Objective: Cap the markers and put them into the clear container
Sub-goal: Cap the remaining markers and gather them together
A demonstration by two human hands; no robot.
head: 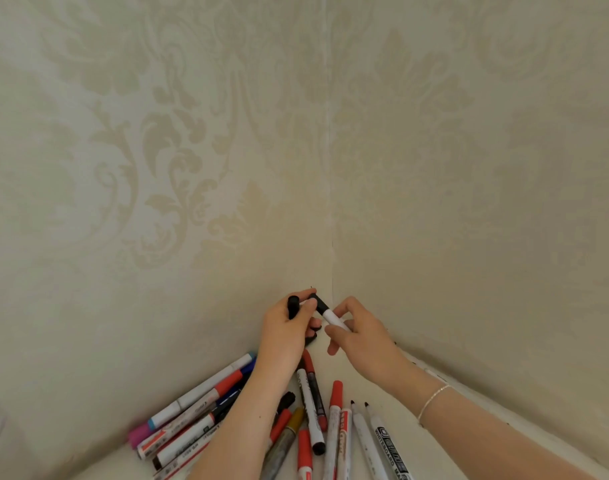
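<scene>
Left hand [289, 323] pinching a black cap [315, 301], right hand [358, 332] gripping the white marker [332, 317] — misaligned, it seems, ink could smear fingers.

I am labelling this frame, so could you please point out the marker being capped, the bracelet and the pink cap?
marker being capped [332, 317], head view, white barrel.
bracelet [433, 399], head view, chain across wrist.
pink cap [137, 433], head view, cap's middle.

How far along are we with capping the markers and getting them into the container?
Early. Nothing shows as stowed; no clear container is in view. In hand: right hand holds a white marker while left hand presses a black cap onto it. Left: the pile, including two uncapped markers.
</scene>
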